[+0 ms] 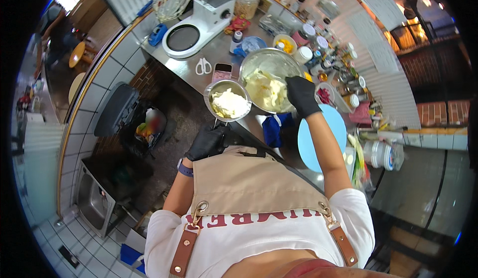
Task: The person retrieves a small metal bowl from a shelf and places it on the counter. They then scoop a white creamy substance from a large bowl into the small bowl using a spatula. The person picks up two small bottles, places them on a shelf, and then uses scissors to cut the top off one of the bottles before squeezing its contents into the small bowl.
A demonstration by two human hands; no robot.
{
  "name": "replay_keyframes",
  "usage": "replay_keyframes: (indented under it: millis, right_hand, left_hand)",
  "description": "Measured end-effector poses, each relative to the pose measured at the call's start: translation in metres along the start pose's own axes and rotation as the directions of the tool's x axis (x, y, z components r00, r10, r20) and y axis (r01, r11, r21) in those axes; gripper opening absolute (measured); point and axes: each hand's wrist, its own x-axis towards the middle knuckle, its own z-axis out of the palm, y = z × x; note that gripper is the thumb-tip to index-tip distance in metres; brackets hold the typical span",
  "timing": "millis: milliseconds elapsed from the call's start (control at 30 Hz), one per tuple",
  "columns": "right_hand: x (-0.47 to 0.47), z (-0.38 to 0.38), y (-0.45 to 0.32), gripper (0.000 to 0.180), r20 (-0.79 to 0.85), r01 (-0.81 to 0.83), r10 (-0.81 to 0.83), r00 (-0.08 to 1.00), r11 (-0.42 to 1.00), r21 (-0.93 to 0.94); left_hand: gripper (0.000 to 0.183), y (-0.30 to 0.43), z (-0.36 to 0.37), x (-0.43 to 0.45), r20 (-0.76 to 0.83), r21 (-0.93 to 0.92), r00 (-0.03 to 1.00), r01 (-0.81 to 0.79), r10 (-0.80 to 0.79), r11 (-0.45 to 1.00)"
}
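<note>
My left hand (209, 140), in a black glove, is closed around the handle of a small steel saucepan (206, 100). White cream (230, 103) fills much of this pan, with something yellowish at its lower edge. Beside it on the right stands a large steel mixing bowl (278, 57) holding a pale yellow creamy mass (267, 91). My right hand (301, 93), also black-gloved, is at the bowl's right side with curled fingers; whether it grips the rim or a tool is hidden. The saucepan's rim is close to the bowl's.
A white kitchen machine (199, 29), white-handled scissors (203, 66) and a phone (223, 72) lie beyond the pans. Jars (303, 55) crowd the wall side. A light-blue round board (322, 138) lies under my right forearm. An open bin (151, 128) stands below left.
</note>
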Motion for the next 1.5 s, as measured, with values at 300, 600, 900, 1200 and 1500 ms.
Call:
replay_keyframes:
  millis: [300, 600, 900, 1200, 1500]
  right_hand:
    - [0.036, -0.002, -0.015, 0.023, -0.224, 0.166, -0.132, 0.966, 0.976, 0.143]
    - [0.041, -0.054, 0.009, 0.013, 0.145, -0.117, 0.119, 0.982, 0.993, -0.021]
    - [0.044, -0.002, -0.018, 0.021, 0.216, -0.026, -0.067, 0.974, 0.915, 0.403]
    - [-0.021, -0.05, 0.034, 0.028, 0.657, -0.67, 0.163, 0.736, 0.316, 0.672]
    - [-0.098, -0.114, 0.015, 0.026, 0.423, -0.417, 0.338, 0.841, -0.095, 0.904]
  left_hand:
    - [0.01, 0.033, 0.005, 0.015, -0.097, -0.172, 0.907, 0.391, -0.411, 0.904]
    - [0.012, 0.041, 0.002, 0.011, -0.047, -0.277, 0.84, 0.509, -0.54, 0.815]
    - [0.014, 0.026, 0.004, 0.005, -0.145, -0.117, 0.93, 0.322, -0.337, 0.939]
    - [0.012, 0.032, 0.003, 0.003, -0.003, -0.456, 0.72, 0.616, -0.694, 0.642]
    - [0.021, 0.07, -0.01, 0.029, -0.018, -0.324, 0.792, 0.573, -0.611, 0.753]
